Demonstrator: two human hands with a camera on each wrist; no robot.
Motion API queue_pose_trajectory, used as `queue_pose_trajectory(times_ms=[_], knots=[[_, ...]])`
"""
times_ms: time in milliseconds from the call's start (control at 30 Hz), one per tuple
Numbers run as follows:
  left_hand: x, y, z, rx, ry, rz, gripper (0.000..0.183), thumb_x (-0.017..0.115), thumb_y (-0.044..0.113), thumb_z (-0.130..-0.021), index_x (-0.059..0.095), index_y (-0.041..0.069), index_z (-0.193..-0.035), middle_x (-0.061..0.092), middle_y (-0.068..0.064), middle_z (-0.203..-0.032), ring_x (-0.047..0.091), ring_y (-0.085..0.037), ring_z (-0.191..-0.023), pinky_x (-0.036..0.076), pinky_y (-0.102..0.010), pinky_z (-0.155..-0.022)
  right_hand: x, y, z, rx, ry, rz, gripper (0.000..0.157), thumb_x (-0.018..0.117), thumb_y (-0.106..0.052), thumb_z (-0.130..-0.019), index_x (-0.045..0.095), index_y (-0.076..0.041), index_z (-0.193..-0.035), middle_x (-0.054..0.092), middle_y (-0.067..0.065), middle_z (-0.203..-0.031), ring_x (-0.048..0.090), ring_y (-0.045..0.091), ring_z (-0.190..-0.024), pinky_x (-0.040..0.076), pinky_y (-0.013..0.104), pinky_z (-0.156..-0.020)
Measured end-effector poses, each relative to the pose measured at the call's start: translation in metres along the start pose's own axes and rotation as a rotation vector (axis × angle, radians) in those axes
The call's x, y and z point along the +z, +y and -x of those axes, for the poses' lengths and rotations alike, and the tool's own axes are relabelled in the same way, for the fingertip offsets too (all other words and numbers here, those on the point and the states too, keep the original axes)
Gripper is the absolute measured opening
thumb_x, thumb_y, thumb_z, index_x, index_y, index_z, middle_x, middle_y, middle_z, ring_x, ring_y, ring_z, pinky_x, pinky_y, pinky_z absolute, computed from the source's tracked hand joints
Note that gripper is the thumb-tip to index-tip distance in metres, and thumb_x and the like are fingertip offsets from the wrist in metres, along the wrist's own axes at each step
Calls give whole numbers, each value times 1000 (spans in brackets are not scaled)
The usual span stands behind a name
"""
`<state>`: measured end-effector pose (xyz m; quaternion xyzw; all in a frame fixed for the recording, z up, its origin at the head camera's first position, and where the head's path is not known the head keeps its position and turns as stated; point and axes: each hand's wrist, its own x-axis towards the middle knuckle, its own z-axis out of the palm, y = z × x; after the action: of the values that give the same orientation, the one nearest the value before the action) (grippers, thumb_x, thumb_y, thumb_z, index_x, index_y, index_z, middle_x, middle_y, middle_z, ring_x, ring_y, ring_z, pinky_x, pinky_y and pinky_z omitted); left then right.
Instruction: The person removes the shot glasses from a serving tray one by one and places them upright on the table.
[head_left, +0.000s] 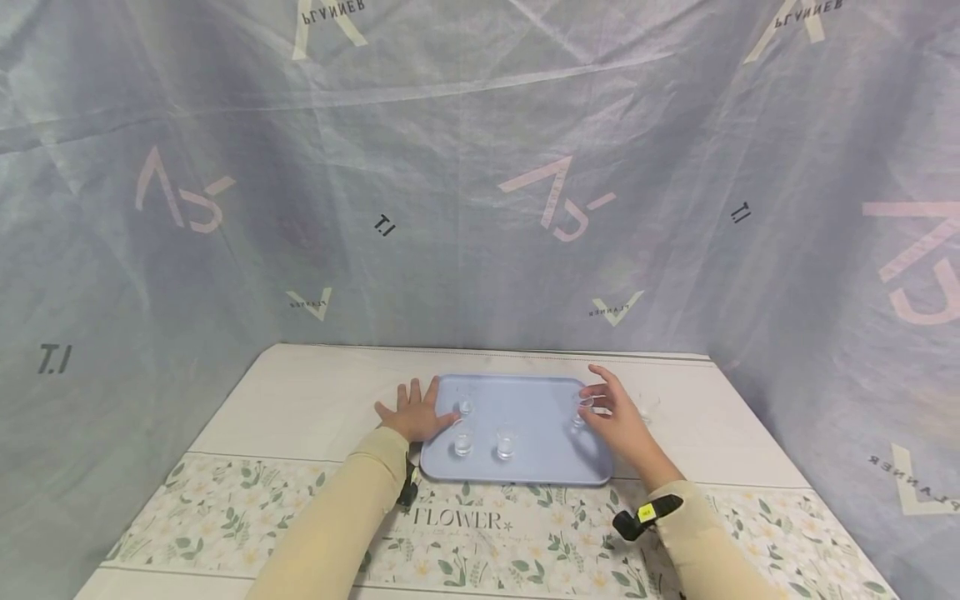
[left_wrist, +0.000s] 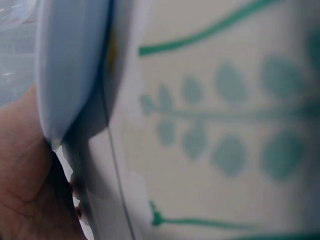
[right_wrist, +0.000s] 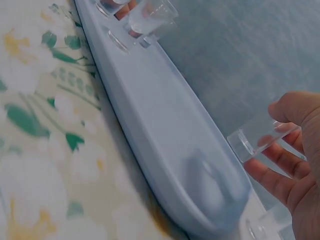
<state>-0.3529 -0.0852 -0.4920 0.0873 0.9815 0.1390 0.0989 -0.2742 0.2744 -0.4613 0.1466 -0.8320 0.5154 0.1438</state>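
A clear shot glass (head_left: 578, 410) is pinched between the thumb and fingers of my right hand (head_left: 618, 421), over the right end of a pale blue tray (head_left: 540, 433). In the right wrist view, this shot glass (right_wrist: 245, 145) shows its thick base beyond the fingers, above the tray's far edge. My left hand (head_left: 415, 417) spreads its fingers at the tray's left edge, with the thumb reaching over the rim. Three more clear glasses stand on the left part of the tray: one by the thumb (head_left: 466, 406), a front one (head_left: 463, 444) and another (head_left: 506, 445) to its right.
Another clear glass (head_left: 648, 410) is on the table just right of the tray, partly behind my right hand; the right wrist view shows this glass (right_wrist: 267, 222) too. A flowered band (head_left: 480, 550) crosses the tablecloth in front. Grey curtains (head_left: 465, 250) hang behind and at both sides.
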Motion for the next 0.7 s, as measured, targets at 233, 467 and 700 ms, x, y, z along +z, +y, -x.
queue_pose_trajectory(times_ms=[233,467,700], knots=[[-1,2,0,-1,4,-6,94,46,72,-95,11,19,-164,8,-26,-166,4,-48,-152,4,-82,-107,-14,11,10,12,13,86,77,69,9,-90,30,-5,-155,64,27,-117,66,40,-104,58,37,-87],[5,-2,-4,1,21,25,98,46,76,-92,13,19,-164,9,-26,-166,3,-49,-152,-1,-84,-105,-32,28,18,-19,41,105,80,69,9,-90,29,-7,-156,64,24,-117,66,36,-103,56,24,-82],[4,0,-4,-1,21,27,98,49,74,-91,14,18,-164,10,-27,-166,3,-50,-152,-1,-84,-105,-46,33,25,-16,57,153,79,70,8,-90,30,-8,-156,65,22,-116,66,28,-102,54,21,-81]])
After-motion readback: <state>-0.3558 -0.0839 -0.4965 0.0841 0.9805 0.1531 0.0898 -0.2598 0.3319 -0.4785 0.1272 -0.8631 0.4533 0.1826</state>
